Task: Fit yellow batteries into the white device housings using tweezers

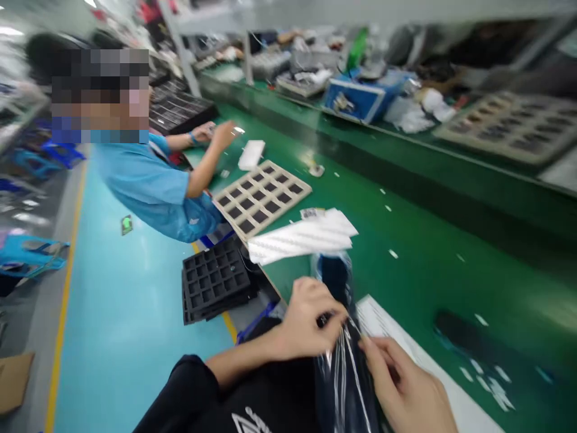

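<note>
A long, dark blue item in shiny clear plastic, which looks like a plastic bag [345, 385], lies in front of my body at the bench edge. My left hand [313, 316] is closed, thumb and forefinger pinching the plastic from the left side. On the right, my right hand [406, 379] also pinches the plastic between thumb and fingers, close to the left hand's fingertips. What is inside the plastic cannot be made out clearly. Beyond its far end lie white printed sheets [302, 237]. Another white sheet [383, 319] lies partly under my right hand.
A beige compartment tray [265, 195] holds dark pieces. Black trays [216, 276] are stacked below the bench edge. A co-worker in a blue shirt [148, 180] works at left. White slips [498, 391] and a dark blurred object [460, 331] lie on the green bench [433, 252].
</note>
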The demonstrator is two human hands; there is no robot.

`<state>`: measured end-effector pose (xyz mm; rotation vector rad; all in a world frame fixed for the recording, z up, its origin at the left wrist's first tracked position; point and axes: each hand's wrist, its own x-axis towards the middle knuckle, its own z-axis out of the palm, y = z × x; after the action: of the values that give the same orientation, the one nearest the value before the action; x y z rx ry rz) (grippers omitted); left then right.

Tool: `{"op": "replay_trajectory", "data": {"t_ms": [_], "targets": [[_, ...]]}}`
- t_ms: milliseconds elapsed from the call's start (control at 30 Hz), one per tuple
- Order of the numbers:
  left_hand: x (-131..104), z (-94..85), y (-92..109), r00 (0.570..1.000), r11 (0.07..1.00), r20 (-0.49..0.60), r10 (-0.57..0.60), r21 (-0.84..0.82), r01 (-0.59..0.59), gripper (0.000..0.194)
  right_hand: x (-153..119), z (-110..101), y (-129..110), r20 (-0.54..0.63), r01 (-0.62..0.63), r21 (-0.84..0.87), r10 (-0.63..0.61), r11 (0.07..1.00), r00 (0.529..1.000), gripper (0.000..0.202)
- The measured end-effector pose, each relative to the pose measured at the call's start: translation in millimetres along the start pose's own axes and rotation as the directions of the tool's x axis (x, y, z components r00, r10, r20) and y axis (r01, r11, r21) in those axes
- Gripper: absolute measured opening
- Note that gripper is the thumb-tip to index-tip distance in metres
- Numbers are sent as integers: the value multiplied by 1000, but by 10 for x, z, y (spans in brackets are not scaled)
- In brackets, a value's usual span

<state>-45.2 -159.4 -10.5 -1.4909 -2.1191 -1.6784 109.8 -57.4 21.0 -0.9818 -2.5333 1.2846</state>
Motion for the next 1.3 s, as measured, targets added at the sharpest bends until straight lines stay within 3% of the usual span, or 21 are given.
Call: {"op": "replay_trajectory", "data": {"t_ms": [33,100,167,367,633,800,900,1000,1033,1100,1200,1300], "targets": [[-2,-24,26,999,998,27,-31,46,30,16,-37,4,-46,-15,15,5,-15,1000,1000,39],[4,-52,39,992,995,77,-98,-8,99,15,-57,30,-113,-79,21,16,-20,1000,997,33],[23,-50,6,984,988,117,-135,-58,142,15,-20,65,-124,-69,25,12,-24,1000,997,29],[59,-53,-19,985,1000,172,0,-11,2,17,32,61,-135,-38,-18,-6,18,1000,999,24],[90,-53,-31,971,995,220,91,17,-97,16,129,-7,-173,5,26,-100,-26,995,1000,23],[99,-60,-40,952,983,253,172,20,-183,18,340,122,-146,-52,71,2,-71,997,996,24],[65,-72,-50,947,982,269,174,22,-187,18,484,48,-105,-224,144,208,-96,967,970,32],[37,-85,-58,958,989,244,148,-9,-151,17,538,-183,-92,-490,226,407,3,885,872,37],[37,-89,-61,964,992,236,122,-27,-119,16,524,-258,-99,-511,232,415,15,880,859,35],[53,-96,-70,968,996,243,61,-76,-44,13,459,-343,-118,-476,241,373,-39,896,879,33],[91,-106,-94,965,989,261,-23,-132,59,11,356,-269,-109,-232,249,366,-171,897,958,26],[109,-112,-125,956,983,287,-59,-151,106,13,344,-94,-21,-11,202,449,-221,870,975,21]]}}
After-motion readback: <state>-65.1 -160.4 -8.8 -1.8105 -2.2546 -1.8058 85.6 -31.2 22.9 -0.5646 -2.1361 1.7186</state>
